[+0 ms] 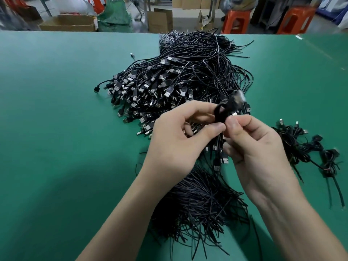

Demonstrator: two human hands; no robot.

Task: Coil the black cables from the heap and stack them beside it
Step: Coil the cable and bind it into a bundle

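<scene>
now | our left hand [177, 140] and right hand [252, 146] both pinch a small cable coil [223, 113] | above the heap [169, 87] | coiled stack [308, 147] at right on green table [56, 110]

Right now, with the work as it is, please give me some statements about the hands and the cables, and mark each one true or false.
1. The left hand and the right hand hold one small coil of black cable between them. True.
2. The finished coils lie to the left of the heap. False: they lie on its right, near the right hand.
3. The table has a green top. True.
4. The stools behind the table are blue. False: they are orange.
5. Many cables in the heap end in USB plugs. True.
</scene>
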